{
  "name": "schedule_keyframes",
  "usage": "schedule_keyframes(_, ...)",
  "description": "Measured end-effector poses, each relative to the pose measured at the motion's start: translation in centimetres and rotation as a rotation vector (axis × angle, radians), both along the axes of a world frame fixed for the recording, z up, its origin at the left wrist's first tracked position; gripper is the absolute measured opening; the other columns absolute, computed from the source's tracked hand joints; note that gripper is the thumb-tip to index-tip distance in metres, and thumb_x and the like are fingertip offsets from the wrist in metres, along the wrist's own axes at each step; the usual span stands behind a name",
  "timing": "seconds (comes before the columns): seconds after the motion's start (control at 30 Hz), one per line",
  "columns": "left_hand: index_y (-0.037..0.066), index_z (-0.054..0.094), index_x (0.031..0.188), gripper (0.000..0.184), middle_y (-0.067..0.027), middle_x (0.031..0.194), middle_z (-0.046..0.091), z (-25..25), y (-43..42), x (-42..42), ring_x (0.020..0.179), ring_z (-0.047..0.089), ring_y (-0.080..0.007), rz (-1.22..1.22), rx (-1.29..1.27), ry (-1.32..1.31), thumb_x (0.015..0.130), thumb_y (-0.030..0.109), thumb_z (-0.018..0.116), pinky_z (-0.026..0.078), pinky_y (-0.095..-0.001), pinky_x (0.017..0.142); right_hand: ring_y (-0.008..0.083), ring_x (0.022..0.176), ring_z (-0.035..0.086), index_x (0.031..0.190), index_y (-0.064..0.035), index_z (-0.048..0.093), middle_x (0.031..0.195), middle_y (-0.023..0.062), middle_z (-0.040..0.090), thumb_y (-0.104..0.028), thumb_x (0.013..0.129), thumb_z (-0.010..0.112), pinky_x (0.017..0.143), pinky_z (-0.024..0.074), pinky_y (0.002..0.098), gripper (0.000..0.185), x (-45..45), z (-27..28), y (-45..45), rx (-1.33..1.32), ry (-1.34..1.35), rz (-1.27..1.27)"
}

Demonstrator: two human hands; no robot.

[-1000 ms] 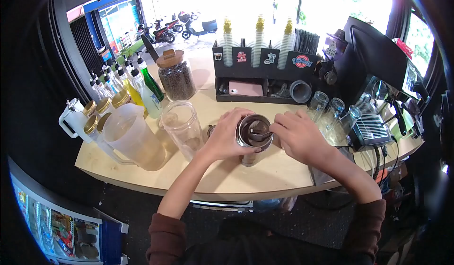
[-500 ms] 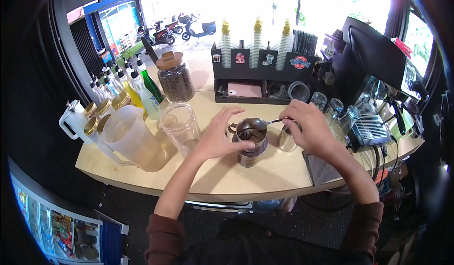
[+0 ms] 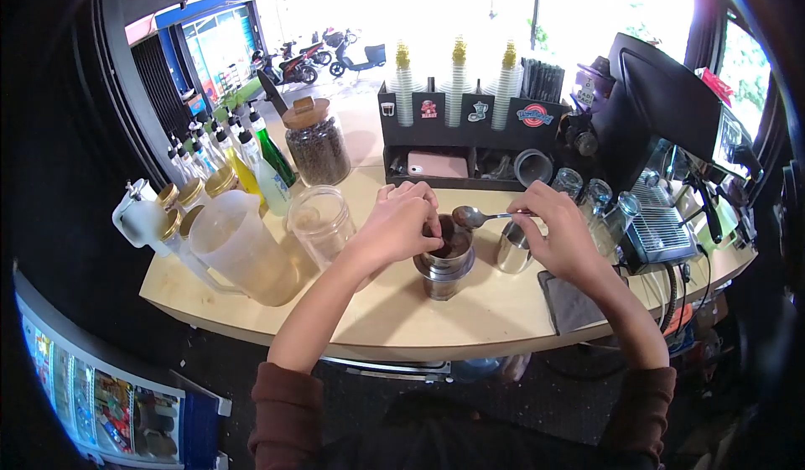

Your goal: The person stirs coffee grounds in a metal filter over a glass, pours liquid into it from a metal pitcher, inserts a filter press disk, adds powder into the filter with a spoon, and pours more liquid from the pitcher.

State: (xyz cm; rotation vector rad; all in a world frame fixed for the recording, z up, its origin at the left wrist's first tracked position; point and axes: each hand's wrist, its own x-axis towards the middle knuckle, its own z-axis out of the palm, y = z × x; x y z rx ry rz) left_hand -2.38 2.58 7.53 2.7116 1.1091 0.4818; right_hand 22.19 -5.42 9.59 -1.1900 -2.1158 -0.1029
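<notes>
A metal cup (image 3: pixel 447 260) with dark brown contents stands on top of a small glass (image 3: pixel 443 287) near the counter's front. My left hand (image 3: pixel 401 225) is at the cup's left rim, its fingers bent together and reaching into the opening; what they grip, if anything, is hidden. In my right hand (image 3: pixel 553 227) is the handle of a metal spoon (image 3: pixel 471 217), whose bowl hangs level just above the cup's right rim. A steel pitcher (image 3: pixel 513 249) stands below my right hand. To the left of the cup is a clear empty jar (image 3: pixel 323 223).
A frosted pitcher (image 3: pixel 239 244), pump bottles (image 3: pixel 264 176) and a bean jar (image 3: pixel 319 147) stand left. A black cup organizer (image 3: pixel 470 126) is behind. Upturned glasses (image 3: pixel 595 197), an espresso machine (image 3: pixel 658 218) and a dark cloth (image 3: pixel 574 302) lie right.
The spoon has come up out of the cup and moved right. My left hand has gone from around the cup's side to over its rim, fingers inside. The view has shifted slightly.
</notes>
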Motion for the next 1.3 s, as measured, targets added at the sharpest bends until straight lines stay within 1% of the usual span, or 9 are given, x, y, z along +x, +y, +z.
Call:
schedule_keyframes(0.23,0.011,0.073,0.077,0.016,-0.0044,0.109,0.055,0.9,-0.8,0.8,0.115,0.049,-0.0237,0.034,0.057,0.047,0.069,0.025,0.077,0.028,-0.0478,0.107,0.0308,0.078,0.056,0.089,-0.0027,0.061,0.081,0.0104,0.055,-0.001,0.082,0.06,0.068,0.0398,0.0386,0.007,0.3,0.0,-0.5,0.009,0.022,-0.007)
schedule_keyframes(0.43,0.008,0.071,0.082,0.022,-0.0051,0.1,0.059,0.7,-2.1,-0.1,0.103,0.057,-0.0258,0.136,0.098,-0.13,0.073,0.027,0.078,0.036,-0.0434,0.1,0.0321,0.08,0.057,0.09,-0.0036,0.061,0.086,0.0099,0.057,-0.005,0.083,0.061,0.07,0.042,0.0411,0.007,0.6,0.1,-0.7,-0.027,0.036,-0.027)
schedule_keyframes(0.5,0.004,0.064,0.094,0.036,-0.006,0.093,0.06,-0.1,-3.2,-0.6,0.094,0.059,-0.0246,0.323,-0.028,-0.514,0.073,0.028,0.08,0.043,-0.0383,0.091,0.0316,0.08,0.057,0.089,-0.0027,0.061,0.084,0.0106,0.056,-0.002,0.082,0.061,0.07,0.0422,0.0398,0.007,0.7,0.0,-0.7,-0.016,0.046,-0.02)
schedule_keyframes(0.53,0.004,0.064,0.094,0.036,-0.0059,0.093,0.06,-1.1,-4.0,-0.6,0.094,0.059,-0.0246,0.323,-0.026,-0.515,0.073,0.028,0.08,0.043,-0.0383,0.091,0.0311,0.08,0.057,0.089,-0.0018,0.061,0.082,0.0112,0.056,0.0,0.082,0.061,0.071,0.0424,0.0384,0.008,0.7,-0.1,-0.6,-0.009,0.057,-0.01)
schedule_keyframes(0.6,0.0,0.051,0.108,0.062,-0.0098,0.098,0.056,-3.8,-5.5,-0.1,0.096,0.055,-0.0229,0.352,-0.132,-0.732,0.068,0.033,0.085,0.046,-0.0354,0.086,0.0315,0.08,0.058,0.089,-0.0028,0.061,0.084,0.0106,0.057,-0.002,0.082,0.061,0.071,0.0426,0.04,0.007,0.5,-0.1,-0.4,-0.015,0.046,0.002)
schedule_keyframes(0.7,-0.001,0.044,0.111,0.077,-0.0152,0.102,0.052,-7.8,-6.0,1.7,0.098,0.053,-0.0274,0.299,0.123,-0.777,0.061,0.039,0.087,0.044,-0.0397,0.086,0.0322,0.081,0.058,0.088,-0.0038,0.061,0.086,0.0102,0.058,-0.004,0.082,0.061,0.072,0.043,0.0418,0.007,-0.2,-0.3,0.4,-0.028,-0.008,0.072)
schedule_keyframes(0.73,-0.004,0.04,0.115,0.086,-0.0172,0.106,0.049,-8.3,-5.7,2.2,0.099,0.052,-0.0305,0.296,0.086,-0.78,0.058,0.039,0.088,0.043,-0.0408,0.087,0.0325,0.081,0.058,0.088,-0.0038,0.062,0.086,0.0105,0.059,-0.005,0.081,0.061,0.072,0.0433,0.0421,0.007,-0.6,-0.3,0.8,-0.033,-0.053,0.131)
schedule_keyframes(1.03,0.0,0.041,0.122,0.088,-0.0168,0.111,0.054,-7.7,-5.1,4.1,0.106,0.052,-0.0334,0.456,0.114,-0.721,0.056,0.035,0.088,0.041,-0.0438,0.091,0.0343,0.085,0.06,0.088,-0.0044,0.065,0.089,0.0121,0.061,-0.003,0.078,0.055,0.075,0.0467,0.0455,0.014,-3.1,-0.9,2.8,-0.319,-0.204,0.238)
schedule_keyframes(1.3,0.002,0.042,0.124,0.086,-0.0158,0.116,0.058,-7.5,-4.1,2.9,0.106,0.058,-0.0301,0.243,-0.036,-0.946,0.055,0.021,0.09,0.045,-0.0406,0.093,0.0311,0.08,0.059,0.087,-0.0038,0.064,0.083,0.0102,0.057,-0.005,0.076,0.063,0.071,0.0463,0.0417,0.011,-3.7,-0.7,0.8,-0.08,-0.316,0.131)
